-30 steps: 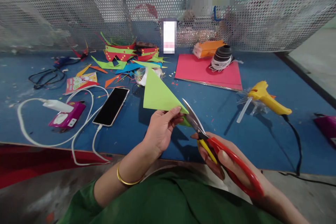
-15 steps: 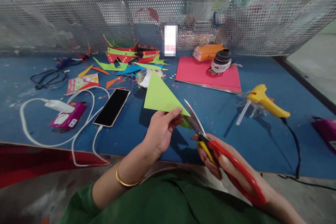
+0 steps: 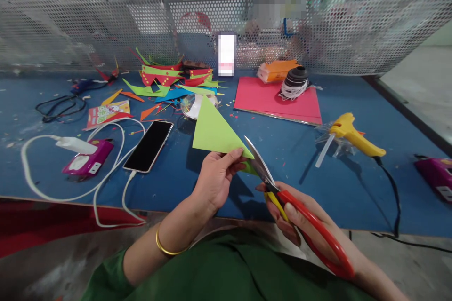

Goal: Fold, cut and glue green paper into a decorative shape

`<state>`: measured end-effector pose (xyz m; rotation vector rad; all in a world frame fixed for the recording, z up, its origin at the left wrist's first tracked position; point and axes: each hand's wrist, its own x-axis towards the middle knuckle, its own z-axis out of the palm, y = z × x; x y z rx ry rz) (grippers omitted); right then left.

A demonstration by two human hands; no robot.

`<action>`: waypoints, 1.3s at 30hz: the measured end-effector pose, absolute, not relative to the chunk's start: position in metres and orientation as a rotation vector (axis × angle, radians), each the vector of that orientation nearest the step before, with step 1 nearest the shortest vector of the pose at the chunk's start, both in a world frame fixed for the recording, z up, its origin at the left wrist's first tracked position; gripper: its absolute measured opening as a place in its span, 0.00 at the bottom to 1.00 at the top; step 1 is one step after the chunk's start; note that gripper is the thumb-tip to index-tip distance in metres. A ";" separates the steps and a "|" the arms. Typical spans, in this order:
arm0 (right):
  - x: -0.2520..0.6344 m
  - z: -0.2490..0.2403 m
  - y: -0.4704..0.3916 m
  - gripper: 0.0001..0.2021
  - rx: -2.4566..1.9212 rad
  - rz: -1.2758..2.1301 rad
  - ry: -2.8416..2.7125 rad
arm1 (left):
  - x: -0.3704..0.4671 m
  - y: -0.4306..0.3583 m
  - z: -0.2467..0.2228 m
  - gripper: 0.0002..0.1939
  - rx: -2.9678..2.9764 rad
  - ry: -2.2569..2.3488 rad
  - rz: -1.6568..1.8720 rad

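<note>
A light green sheet of paper (image 3: 213,129), folded into a triangle, is pinched between the thumb and fingers of my left hand (image 3: 217,176). Part of another green layer shows under its right corner. My right hand (image 3: 300,211) grips scissors (image 3: 310,221) with one red and one yellow handle. Their blades are slightly apart at the paper's right-hand tip, just right of my left fingertips. Whether the blades touch the paper I cannot tell for sure. The fingers inside the handles are partly hidden.
A phone (image 3: 149,146) on a white cable and a purple power strip (image 3: 88,156) lie left. Behind are paper masks (image 3: 160,75), scraps and a roll of tape (image 3: 193,106). Red sheets (image 3: 277,99) carry a black spool (image 3: 295,80). A yellow glue gun (image 3: 355,136) lies right.
The view has shifted slightly. Both hands keep nearly the same pose, with the green paper and scissors still together and the blades a touch closer to the paper's tip.
</note>
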<state>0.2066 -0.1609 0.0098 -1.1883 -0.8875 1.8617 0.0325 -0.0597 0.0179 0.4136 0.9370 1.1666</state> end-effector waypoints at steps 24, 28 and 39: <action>0.204 0.011 -0.159 0.29 -1.317 1.804 -1.039 | 0.030 -0.061 0.016 0.15 0.414 0.920 1.140; 0.201 0.010 -0.160 0.29 -1.327 1.812 -1.016 | 0.029 -0.061 0.017 0.15 0.418 0.923 1.133; 0.217 0.013 -0.152 0.31 -1.364 1.714 -1.320 | 0.004 -0.054 0.018 0.13 0.367 0.921 1.187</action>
